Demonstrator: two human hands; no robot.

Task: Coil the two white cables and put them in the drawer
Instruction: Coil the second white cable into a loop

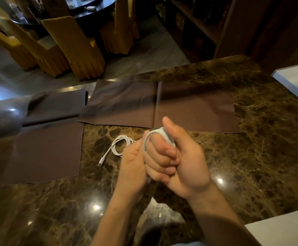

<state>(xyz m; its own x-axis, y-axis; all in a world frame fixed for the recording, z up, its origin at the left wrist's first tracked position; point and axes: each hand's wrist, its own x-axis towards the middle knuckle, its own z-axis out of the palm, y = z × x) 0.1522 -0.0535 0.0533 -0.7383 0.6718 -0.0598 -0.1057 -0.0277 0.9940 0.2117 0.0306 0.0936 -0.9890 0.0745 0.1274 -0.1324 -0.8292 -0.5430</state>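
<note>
Both forearms come in from the near edge and meet over the marble table (pixel 251 139). Left hand (pixel 132 162) and right hand (pixel 185 166) are pressed together, and their fingers are curled round the first white cable (pixel 156 134). This cable is thin, smooth and wound in several tight loops. The loops stand up and arch over the knuckles, and the right thumb points up beside them. Which fingers are inside the loops, I cannot tell exactly.

Just left of the hands, the second white cable (pixel 119 146) lies flat on the marble in a loose oval coil, partly hidden behind the left hand. Its long axis goes from far right to near left, and one free end with a small plug points to the near left.

Brown cloths (pixel 180 107) are spread on the far and left part of the table.
</note>
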